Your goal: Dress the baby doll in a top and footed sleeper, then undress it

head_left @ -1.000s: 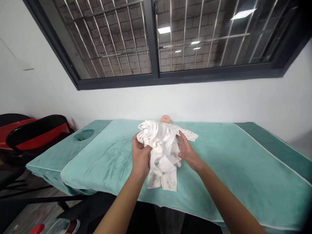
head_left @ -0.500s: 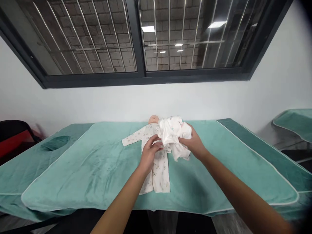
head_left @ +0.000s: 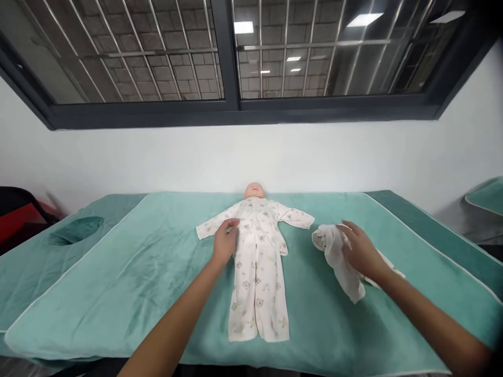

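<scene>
A baby doll [head_left: 254,190] lies on its back, its head toward the wall, wearing a white printed long-sleeved top [head_left: 251,217] and matching trousers [head_left: 257,298]. The sleeves are spread to both sides. At the top's left edge is my left hand [head_left: 225,242], fingers loosely bent and holding nothing; whether it touches the fabric is unclear. Off to the doll's right, my right hand [head_left: 361,254] grips a bunched white printed cloth [head_left: 341,267]. Part of that cloth is hidden behind the hand and hangs low over the bed.
Beneath everything is a bed with a green plush cover [head_left: 129,277], with a round face hole [head_left: 76,230] at the left. A white wall [head_left: 176,157] and a barred window [head_left: 231,110] stand behind. A red and black chair [head_left: 19,217] is at far left.
My right hand has carried the bunched cloth from above the doll to the right, lower over the bed. My left hand has drawn slightly left, and the doll's clothes are uncovered.
</scene>
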Demonstrator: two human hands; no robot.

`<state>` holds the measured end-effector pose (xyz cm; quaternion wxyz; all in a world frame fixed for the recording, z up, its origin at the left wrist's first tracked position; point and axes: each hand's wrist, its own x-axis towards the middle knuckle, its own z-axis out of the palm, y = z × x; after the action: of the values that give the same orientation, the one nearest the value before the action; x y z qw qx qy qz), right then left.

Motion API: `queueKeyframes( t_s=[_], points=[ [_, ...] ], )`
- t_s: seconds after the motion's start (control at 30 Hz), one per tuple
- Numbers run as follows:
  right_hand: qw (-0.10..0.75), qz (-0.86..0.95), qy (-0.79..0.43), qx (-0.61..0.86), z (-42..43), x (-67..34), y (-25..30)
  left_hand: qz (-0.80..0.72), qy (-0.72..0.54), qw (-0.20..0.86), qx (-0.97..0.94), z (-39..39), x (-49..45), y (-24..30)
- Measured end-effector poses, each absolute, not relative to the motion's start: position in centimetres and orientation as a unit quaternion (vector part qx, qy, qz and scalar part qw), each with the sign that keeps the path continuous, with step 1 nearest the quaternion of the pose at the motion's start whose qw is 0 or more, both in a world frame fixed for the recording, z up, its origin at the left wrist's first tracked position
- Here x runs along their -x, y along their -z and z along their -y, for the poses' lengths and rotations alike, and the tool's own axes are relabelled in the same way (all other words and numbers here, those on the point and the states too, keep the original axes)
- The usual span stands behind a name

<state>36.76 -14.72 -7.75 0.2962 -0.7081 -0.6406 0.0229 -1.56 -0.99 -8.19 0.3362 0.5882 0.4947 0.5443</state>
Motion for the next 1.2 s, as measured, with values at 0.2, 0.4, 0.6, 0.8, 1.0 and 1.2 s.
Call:
queueKeyframes(
  t_s=[0.2, 0.4, 0.6, 0.8, 1.0, 1.2],
  points=[
    [0.439, 0.710, -0.158, 0.527, 4.2, -20.2, 5.1, -0.451, -0.519, 0.268, -0.674, -8.5, -2.9, 7.4],
    [0.267, 0.665, -0.106, 0.689, -7.9, -14.5, 5.1, -0.439, -0.484, 0.238, -0.719, -11.8, -2.2, 9.6],
    [0.270, 0.664, -0.075, 0.693, -9.2, -15.1, 6.2, -0.444, -0.440, 0.215, -0.751, -11.4, -1.9, 10.1],
    [0.315, 0.669, -0.080, 0.668, -9.4, -15.4, 6.6, -0.439, -0.459, 0.247, -0.732, -11.7, -2.1, 9.9],
    [0.379, 0.642, -0.155, 0.649, -9.7, -16.2, 6.8, -0.435, -0.475, 0.252, -0.723, -11.5, -2.1, 9.9],
    [0.416, 0.624, -0.178, 0.637, -9.8, -16.4, 7.1, -0.420, -0.468, 0.254, -0.735, -11.6, -2.1, 9.8]
  ],
)
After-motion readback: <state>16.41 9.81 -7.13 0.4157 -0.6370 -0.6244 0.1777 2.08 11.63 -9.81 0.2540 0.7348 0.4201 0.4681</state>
